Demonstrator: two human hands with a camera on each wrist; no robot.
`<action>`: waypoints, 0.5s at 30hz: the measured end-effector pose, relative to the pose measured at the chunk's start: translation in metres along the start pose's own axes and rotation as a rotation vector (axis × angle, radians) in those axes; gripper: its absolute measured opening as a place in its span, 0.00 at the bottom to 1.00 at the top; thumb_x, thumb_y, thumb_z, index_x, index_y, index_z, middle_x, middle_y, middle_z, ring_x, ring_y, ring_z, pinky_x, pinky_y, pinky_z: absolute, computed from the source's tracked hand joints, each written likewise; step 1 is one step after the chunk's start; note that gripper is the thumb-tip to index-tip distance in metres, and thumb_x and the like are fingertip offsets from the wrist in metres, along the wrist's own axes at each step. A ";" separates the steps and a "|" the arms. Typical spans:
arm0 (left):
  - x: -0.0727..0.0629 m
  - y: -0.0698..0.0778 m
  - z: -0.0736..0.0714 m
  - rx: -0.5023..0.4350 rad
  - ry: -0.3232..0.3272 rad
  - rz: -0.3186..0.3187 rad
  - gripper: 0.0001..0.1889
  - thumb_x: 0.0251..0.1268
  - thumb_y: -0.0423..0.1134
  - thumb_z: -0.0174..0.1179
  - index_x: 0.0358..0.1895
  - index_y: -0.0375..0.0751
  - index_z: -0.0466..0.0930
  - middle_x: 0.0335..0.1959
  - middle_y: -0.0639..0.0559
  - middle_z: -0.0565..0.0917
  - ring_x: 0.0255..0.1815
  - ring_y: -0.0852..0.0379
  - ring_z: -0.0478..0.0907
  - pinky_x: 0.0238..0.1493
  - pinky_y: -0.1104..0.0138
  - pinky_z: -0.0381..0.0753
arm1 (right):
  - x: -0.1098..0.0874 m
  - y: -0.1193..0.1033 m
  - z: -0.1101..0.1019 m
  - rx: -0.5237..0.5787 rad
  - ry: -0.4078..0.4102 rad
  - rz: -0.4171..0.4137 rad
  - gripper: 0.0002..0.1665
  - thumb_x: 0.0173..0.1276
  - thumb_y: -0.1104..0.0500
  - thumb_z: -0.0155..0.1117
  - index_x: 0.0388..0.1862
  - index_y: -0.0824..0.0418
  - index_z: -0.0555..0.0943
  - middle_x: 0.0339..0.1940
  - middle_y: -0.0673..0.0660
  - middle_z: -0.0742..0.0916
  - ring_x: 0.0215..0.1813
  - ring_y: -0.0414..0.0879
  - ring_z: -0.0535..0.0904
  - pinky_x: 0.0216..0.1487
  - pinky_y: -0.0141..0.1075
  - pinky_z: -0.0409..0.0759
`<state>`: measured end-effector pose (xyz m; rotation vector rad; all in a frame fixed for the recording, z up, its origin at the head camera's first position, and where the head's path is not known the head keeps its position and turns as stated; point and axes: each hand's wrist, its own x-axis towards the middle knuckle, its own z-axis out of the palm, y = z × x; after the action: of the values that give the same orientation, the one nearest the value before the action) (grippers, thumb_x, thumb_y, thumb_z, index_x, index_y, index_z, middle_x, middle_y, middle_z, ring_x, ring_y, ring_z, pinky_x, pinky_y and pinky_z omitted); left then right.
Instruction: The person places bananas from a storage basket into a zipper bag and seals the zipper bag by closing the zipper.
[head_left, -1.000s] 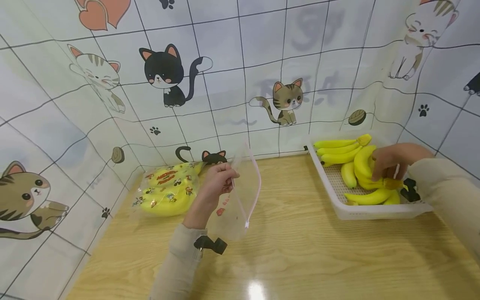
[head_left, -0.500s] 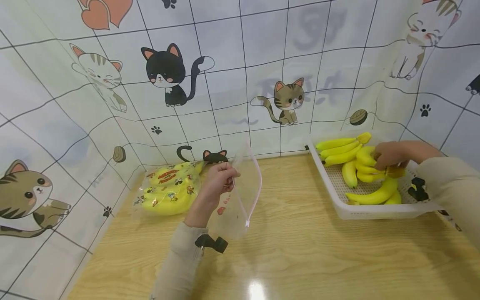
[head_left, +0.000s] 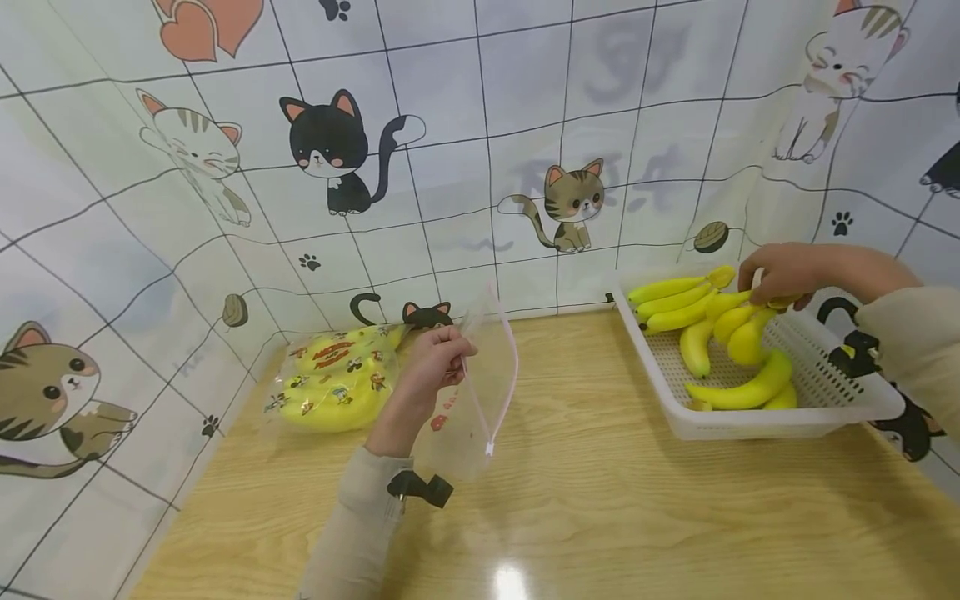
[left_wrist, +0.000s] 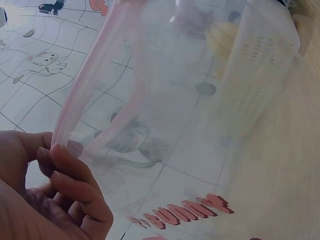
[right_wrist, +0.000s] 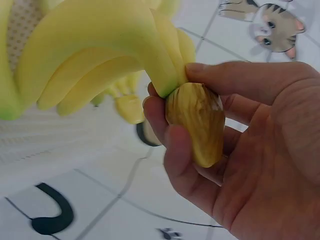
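My left hand (head_left: 435, 371) pinches the edge of a clear zip bag (head_left: 487, 392) by its pink seal. The bag's mouth gapes toward the right and a white slider sits low on the seal. In the left wrist view, red lettering shows on the bag's film (left_wrist: 185, 210). Over the white basket (head_left: 678, 417), my right hand (head_left: 787, 271) grips a bunch of bananas (right_wrist: 95, 35) by its brown stem end (right_wrist: 197, 122). The bananas of that bunch hang down to the left of the fingers, overlapping others in the basket.
Another banana bunch (head_left: 678, 304) lies at the basket's back left, with more bananas (head_left: 750, 392) near its front. On the left of the wooden table (head_left: 570, 500), a printed bag filled with bananas (head_left: 337, 383) rests near the cat-patterned wall covering (head_left: 450, 167).
My right hand has lifted and turned the gripped bunch, moving up toward the back of the basket. The left hand and the zip bag stay nearly where they were.
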<state>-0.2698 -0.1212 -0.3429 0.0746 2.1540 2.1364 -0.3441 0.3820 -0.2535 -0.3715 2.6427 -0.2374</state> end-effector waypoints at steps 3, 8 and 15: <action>0.000 0.000 -0.001 -0.004 0.000 0.005 0.15 0.65 0.30 0.59 0.20 0.44 0.69 0.16 0.57 0.68 0.17 0.60 0.66 0.24 0.70 0.69 | -0.005 -0.012 -0.008 -0.037 0.047 -0.016 0.21 0.70 0.59 0.64 0.56 0.72 0.77 0.38 0.60 0.84 0.35 0.48 0.80 0.34 0.42 0.85; 0.000 0.001 -0.002 -0.008 -0.004 0.016 0.16 0.65 0.30 0.59 0.19 0.45 0.68 0.16 0.57 0.67 0.17 0.60 0.65 0.23 0.70 0.68 | -0.015 -0.034 -0.019 -0.099 0.156 -0.059 0.20 0.66 0.62 0.66 0.55 0.70 0.79 0.43 0.64 0.87 0.37 0.48 0.83 0.35 0.43 0.87; 0.000 0.001 -0.003 -0.017 0.002 0.010 0.16 0.66 0.30 0.59 0.20 0.45 0.68 0.15 0.57 0.68 0.16 0.61 0.66 0.23 0.71 0.68 | -0.027 -0.071 -0.035 -0.163 0.351 -0.127 0.18 0.65 0.62 0.70 0.53 0.63 0.82 0.48 0.65 0.88 0.39 0.49 0.83 0.37 0.42 0.86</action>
<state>-0.2696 -0.1242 -0.3423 0.0823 2.1411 2.1603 -0.3212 0.3267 -0.1957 -0.6018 2.9972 -0.1365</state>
